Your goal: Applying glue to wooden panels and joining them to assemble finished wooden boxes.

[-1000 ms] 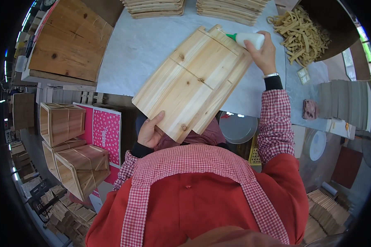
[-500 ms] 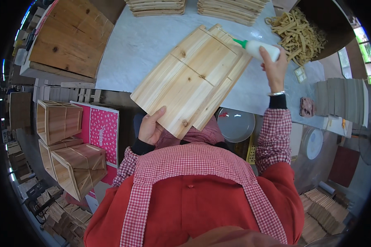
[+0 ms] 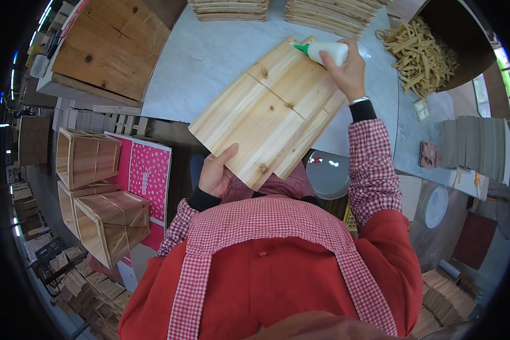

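Two tapered wooden panels (image 3: 260, 119) with grooves across them lie overlapped, one on top of the other, reaching from the worktable toward my lap. My left hand (image 3: 215, 173) is closed on the near left edge of the panels, thumb on top and fingers underneath. In my right hand (image 3: 345, 68) is a white squeeze bottle (image 3: 328, 52) with a green nozzle, tipped on its side. Its nozzle tip points left, at the groove near the far end of the upper panel. Whether the tip touches the wood I cannot tell.
Stacks of wooden panels (image 3: 328, 17) stand along the far side of the white worktable (image 3: 181, 62). At the far right, a tipped bin (image 3: 467, 39) spills light strips (image 3: 419, 59). Grey boards (image 3: 473, 147) and a crumpled cloth (image 3: 429, 154) are on the right. Wooden crates (image 3: 110, 221) sit at left.
My right hand has moved the bottle left, from the lower panel's far end to the upper panel's far groove. My left hand keeps its hold on the panels.
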`<state>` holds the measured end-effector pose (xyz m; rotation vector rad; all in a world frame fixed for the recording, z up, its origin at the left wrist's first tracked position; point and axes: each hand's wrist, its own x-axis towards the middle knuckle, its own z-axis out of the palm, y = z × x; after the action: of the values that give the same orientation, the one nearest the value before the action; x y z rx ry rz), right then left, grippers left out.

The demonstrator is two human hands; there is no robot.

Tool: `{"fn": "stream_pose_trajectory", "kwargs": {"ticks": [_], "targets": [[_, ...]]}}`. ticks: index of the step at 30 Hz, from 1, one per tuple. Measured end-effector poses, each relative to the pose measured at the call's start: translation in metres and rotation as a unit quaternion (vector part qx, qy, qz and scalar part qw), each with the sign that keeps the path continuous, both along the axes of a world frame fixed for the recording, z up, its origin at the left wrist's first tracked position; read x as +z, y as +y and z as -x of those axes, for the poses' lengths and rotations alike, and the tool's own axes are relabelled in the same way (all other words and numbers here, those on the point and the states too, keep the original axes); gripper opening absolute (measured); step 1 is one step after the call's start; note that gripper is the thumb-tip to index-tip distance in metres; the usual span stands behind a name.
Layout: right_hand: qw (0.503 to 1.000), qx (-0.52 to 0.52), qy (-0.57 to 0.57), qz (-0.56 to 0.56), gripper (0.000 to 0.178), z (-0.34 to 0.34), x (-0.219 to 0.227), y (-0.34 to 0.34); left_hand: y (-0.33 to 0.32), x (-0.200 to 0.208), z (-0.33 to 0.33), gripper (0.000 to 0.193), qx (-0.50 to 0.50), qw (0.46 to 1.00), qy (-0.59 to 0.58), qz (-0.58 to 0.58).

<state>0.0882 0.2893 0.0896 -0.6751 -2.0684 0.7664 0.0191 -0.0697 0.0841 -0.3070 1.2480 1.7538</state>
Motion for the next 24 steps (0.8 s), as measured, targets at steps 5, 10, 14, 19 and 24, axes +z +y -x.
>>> {"fn": "stream_pose_trajectory", "kwargs": {"ticks": [5,10,14,19,24], "targets": [[0.998,0.013,-0.039,-0.055,0.04,-0.053,0.02,-0.001,0.0,-0.004,0.001,0.046,0.005,1.0,0.002,-0.009],[0.996,-0.003,-0.073,-0.043,0.038,-0.095,0.041,-0.018,0.0,-0.004,0.002,0.047,0.006,1.0,0.0,-0.016],[0.998,-0.039,-0.042,0.017,0.039,-0.096,0.038,-0.034,-0.004,-0.01,0.002,0.046,0.005,1.0,-0.016,-0.025],[0.986,-0.032,0.022,0.163,0.043,-0.053,0.01,-0.076,-0.002,-0.021,0.005,0.045,0.0,0.998,-0.03,-0.046],[0.991,0.027,0.044,0.123,0.047,-0.002,0.011,-0.115,-0.003,-0.019,0.003,0.044,0.004,0.999,-0.021,-0.048]]}}
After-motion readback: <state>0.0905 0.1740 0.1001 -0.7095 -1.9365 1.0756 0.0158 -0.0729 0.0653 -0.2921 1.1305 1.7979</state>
